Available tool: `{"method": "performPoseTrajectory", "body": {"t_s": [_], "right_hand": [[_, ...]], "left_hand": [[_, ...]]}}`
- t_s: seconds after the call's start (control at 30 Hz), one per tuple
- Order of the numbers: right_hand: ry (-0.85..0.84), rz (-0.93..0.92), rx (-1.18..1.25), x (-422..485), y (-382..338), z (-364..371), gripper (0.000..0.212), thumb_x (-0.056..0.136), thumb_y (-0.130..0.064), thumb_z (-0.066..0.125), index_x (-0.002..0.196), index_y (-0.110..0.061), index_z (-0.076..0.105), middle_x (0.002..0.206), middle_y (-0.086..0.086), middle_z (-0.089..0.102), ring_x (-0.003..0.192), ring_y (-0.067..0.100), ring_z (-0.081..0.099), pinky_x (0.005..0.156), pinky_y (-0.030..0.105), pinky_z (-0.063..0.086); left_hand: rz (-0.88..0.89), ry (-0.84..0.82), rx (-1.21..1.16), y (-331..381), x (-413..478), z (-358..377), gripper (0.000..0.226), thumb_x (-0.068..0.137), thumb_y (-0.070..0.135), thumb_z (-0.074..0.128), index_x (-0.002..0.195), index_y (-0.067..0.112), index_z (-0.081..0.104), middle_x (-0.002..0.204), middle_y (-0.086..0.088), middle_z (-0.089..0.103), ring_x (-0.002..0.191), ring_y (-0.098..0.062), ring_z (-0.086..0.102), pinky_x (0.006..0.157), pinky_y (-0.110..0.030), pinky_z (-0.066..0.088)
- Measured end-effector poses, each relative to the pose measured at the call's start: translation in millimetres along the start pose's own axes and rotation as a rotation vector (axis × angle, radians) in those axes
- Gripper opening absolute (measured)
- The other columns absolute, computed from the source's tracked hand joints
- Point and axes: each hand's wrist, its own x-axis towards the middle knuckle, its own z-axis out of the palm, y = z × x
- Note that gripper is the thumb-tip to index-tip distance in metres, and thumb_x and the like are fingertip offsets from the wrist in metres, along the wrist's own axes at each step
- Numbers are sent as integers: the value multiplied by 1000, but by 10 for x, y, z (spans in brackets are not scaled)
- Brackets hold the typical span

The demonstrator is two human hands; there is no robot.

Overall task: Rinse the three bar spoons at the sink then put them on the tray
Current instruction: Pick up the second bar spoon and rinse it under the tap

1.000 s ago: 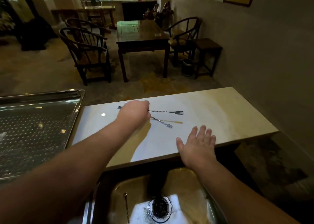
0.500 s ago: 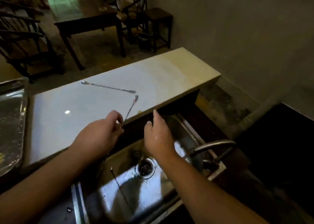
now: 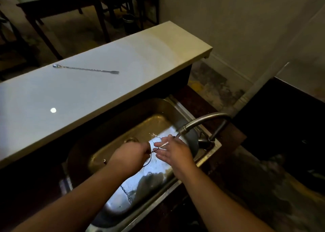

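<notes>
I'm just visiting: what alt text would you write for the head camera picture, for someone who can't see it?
Two bare hands, the left hand and right hand, hold a bar spoon under water running from the faucet into a steel sink. A second bar spoon lies on the pale counter behind the sink. Dark wooden furniture stands beyond.
</notes>
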Motion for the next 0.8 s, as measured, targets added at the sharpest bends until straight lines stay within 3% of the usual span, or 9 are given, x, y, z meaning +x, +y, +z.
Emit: {"method": "performPoseTrajectory", "body": {"t_s": [0.13,0.27,0.47,0.57,0.63,0.73,0.8], "right_hand": [[-46,-30,23,-7,63,-24,12,108,-15,49,111,-6,55,87,13,82,78,31,80,64,33,64],[-67,-6,13,-60,-4,-28,29,111,-22,43,103,-1,60,87,14,82,76,29,81,61,31,64],[-26,-95,-129,-79,-7,-42,29,109,-25,48,106,-3,68,101,17,80,87,29,80,74,34,64],[-13,-135,-194,-75,5,-51,20,108,-18,49,106,-13,68,97,8,81,89,26,80,78,34,64],[0,-148,-169,-67,-3,-75,25,109,-21,48,103,-9,68,93,7,82,89,29,80,80,38,64],[5,-89,-111,-41,-64,-128,23,111,-21,45,105,-8,63,99,16,79,77,26,81,73,37,64],[-37,37,-29,-33,-117,-148,23,112,-18,40,105,-7,59,90,16,79,68,27,80,62,35,66]], "left_hand": [[-42,-17,-39,-38,-26,47,13,91,46,57,97,35,58,90,4,69,83,-21,66,69,-33,54],[-65,-1,-61,-29,-44,37,10,92,41,58,99,34,61,92,6,69,86,-20,65,72,-35,55],[-70,59,-64,89,-30,79,11,95,38,58,104,33,63,96,5,69,88,-21,65,63,-28,40],[-90,61,-76,157,10,97,11,95,35,57,104,33,63,94,3,68,86,-22,64,63,-30,43],[-97,66,-94,182,32,105,13,95,35,57,106,35,63,94,4,68,85,-21,64,64,-30,46],[-77,70,-113,177,48,123,10,96,40,59,104,36,63,94,7,68,79,-16,57,64,-30,43],[-65,70,-113,140,40,138,9,95,42,60,100,35,64,93,8,67,78,-14,54,64,-29,42]]}}
